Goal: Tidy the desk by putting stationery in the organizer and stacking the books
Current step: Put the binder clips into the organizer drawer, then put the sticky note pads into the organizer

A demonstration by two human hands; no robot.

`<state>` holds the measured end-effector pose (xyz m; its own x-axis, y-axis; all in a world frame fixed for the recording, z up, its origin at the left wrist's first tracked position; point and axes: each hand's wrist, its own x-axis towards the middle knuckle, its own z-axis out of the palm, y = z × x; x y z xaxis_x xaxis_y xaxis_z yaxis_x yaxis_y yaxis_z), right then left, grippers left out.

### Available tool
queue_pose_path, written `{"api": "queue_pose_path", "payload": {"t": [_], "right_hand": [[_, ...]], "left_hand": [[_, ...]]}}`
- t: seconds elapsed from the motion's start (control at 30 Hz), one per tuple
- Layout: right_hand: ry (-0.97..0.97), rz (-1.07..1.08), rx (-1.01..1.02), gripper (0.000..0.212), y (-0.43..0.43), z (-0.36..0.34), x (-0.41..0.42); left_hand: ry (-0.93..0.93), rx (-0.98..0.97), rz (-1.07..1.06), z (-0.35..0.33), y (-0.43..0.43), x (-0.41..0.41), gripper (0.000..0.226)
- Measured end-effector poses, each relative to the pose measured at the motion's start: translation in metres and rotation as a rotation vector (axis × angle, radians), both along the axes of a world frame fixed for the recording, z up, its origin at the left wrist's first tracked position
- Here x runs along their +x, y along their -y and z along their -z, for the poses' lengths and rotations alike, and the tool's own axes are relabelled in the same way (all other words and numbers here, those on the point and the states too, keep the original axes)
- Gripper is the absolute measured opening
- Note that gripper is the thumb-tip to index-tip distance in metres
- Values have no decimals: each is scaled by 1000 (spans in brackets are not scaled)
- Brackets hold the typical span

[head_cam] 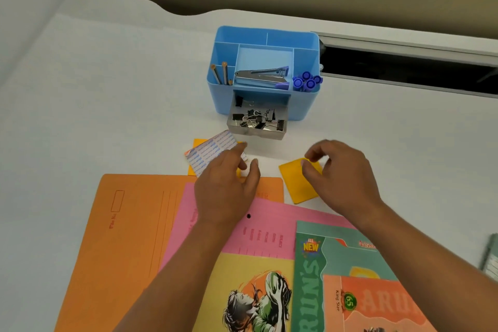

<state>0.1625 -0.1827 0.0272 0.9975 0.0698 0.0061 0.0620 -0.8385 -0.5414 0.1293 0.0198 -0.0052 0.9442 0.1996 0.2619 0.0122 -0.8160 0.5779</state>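
Yellow, green and salmon books [336,250] lie nearest, overlapping a pink folder [269,224] and an orange folder [129,237]. Beyond them, fingers of the left hand [229,186] pinch a printed wrapper [210,149] lying over an orange pad [199,142]. Fingers of the right hand [342,178] pinch the far edge of a yellow pad [296,186] on the surface [121,116]. Farthest, the blue organizer [223,94] holds pencils [219,74], a stapler [258,77] and pens [307,83]; clips [256,118] fill its open drawer [266,134]

The organizer [265,35] stands at the far middle of the desk [107,102]; pencils [221,73] sit in its left compartment, a stapler [260,77] in the middle tray, pens [307,83] in the right; its drawer [256,135], pulled out in front, holds binder clips [257,119]; before the drawer lie a wrapped sticky-note pack [208,151] to the left and a sticky-note pad [297,186] to the right; nearer, two overlapping folders [129,224] lie under three notebooks [336,250].
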Motion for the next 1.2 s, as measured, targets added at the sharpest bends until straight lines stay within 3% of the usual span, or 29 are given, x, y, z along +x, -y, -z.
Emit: {"api": "queue_pose_path", "payload": {"t": [0.07, 0.2, 0.37, 0.73, 1.0, 1.07, 1.2], "right_hand": [[-45, 39, 45, 7, 8, 9, -9], [-129, 171, 335, 13, 19, 21, -20], [-96, 260, 458, 20, 26, 30, -17], [-65, 252, 480, 23, 24, 34, -19], [-193, 198, 334, 11, 21, 20, -7], [-158, 101, 184, 25, 24, 14, -2], [-302, -180, -165, 89, 20, 0, 7]], "left_hand": [[-32, -25, 19, -7, 7, 5, 31], [-120, -39, 31, -12, 16, 15, 39], [-207, -35, 71, -16, 21, 29, 66], [-389, -30, 98, -32, 24, 63, 79], [-381, -14, 100, -40, -4, 39, 48], [-399, -28, 115, -40, -2, 25, 44], [-394, -23, 109, -35, -3, 12, 40]]}}
